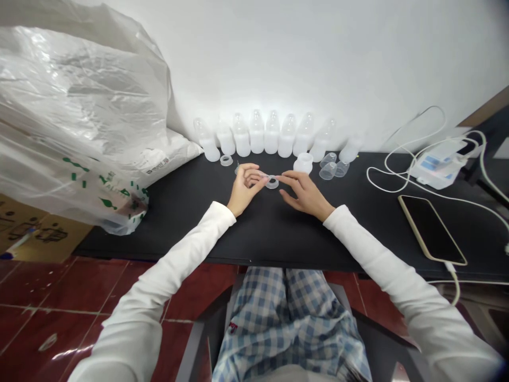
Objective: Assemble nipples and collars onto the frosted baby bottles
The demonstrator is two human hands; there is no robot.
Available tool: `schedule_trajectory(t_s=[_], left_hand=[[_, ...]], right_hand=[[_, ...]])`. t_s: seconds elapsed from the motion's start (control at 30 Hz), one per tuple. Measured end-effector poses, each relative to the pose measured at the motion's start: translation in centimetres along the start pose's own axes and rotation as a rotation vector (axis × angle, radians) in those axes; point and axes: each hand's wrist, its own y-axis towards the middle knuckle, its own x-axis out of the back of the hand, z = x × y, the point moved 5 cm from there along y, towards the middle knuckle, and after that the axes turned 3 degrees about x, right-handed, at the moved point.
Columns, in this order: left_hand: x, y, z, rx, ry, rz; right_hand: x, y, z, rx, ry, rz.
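Observation:
My left hand (246, 187) rests on the black table (278, 233) with its fingers curled, pinching a small clear teat against a clear plastic ring (272, 183). From the other side, my right hand (303, 193) has its fingertips on the same ring. Just behind my right hand stands a short white bottle (303, 163). A row of several clear baby bottles (270, 135) lines the white wall at the back. Another loose ring (226, 160) lies behind my left hand.
Clear caps (332, 167) lie right of the short bottle. A large plastic bag (75, 116) fills the left side over cardboard boxes (27, 233). A phone (431, 228) on a white cable and a small white device (437, 167) lie at the right.

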Motion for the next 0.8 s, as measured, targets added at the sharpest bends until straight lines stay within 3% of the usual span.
schedule_trajectory(t_s=[0.1,0.23,0.3,0.4,0.47,0.6,0.7,0.8], left_hand=[[-2.1,-0.3,0.1,0.062,-0.141,0.117],[-3.3,-0.5,0.1,0.091,-0.133,0.21],[-3.1,-0.5,0.0,0.051,0.01,0.212],[-2.4,-0.2,-0.1,-0.055,0.464,0.162],[-2.4,0.0,0.2,-0.063,0.756,0.195],[-3.1,0.6,1.0,-0.004,0.917,0.303],[-3.2,1.6,1.1,0.061,0.733,0.133],[-3.2,2.2,1.5,0.199,0.324,-0.081]], right_hand=[[-0.2,0.3,0.4,0.008,0.066,-0.002],[0.2,-0.5,-0.3,-0.064,0.161,-0.035],[0.4,-1.0,-0.9,-0.139,0.199,-0.029],[0.7,-1.7,-1.7,-0.272,0.213,-0.043],[0.9,-2.0,-2.1,-0.336,0.205,-0.065],[0.7,-2.5,-2.7,-0.411,0.183,-0.077],[0.6,-2.4,-2.8,-0.421,0.185,-0.082],[0.6,-2.0,-2.5,-0.398,0.214,-0.12]])
